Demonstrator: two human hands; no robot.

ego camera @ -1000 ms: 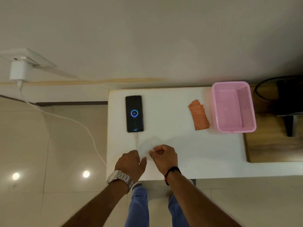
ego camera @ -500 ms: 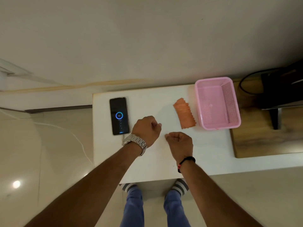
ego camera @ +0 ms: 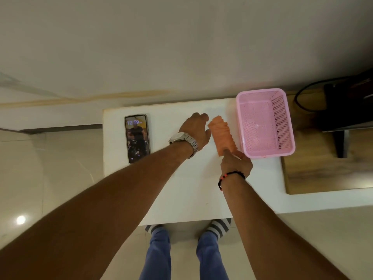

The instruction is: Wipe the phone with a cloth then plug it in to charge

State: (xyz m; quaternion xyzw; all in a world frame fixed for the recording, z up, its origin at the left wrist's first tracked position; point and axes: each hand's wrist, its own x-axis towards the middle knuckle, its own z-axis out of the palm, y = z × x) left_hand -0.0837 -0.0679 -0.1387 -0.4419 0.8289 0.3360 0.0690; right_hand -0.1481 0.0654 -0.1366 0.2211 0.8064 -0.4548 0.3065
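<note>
Head view: a white table [ego camera: 181,188] carries a pink basket [ego camera: 290,126] at its right, a phone [ego camera: 137,138] lying flat at its left – screen lit – and an orange cloth [ego camera: 222,134] between. The left hand [ego camera: 196,131] touches the cloth's far corner, fingers loosely curled; the right hand [ego camera: 236,163] pinches its near end.

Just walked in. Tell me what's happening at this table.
A person stands at a white table, both hands on a folded orange cloth beside an empty pink basket. The right hand pinches the cloth's near end; the left hand, with a wristwatch, touches its far left edge. The phone lies flat at the table's left, lock screen lit, untouched, and no cable shows at it. Whether either grip has lifted the cloth is unclear.
</note>
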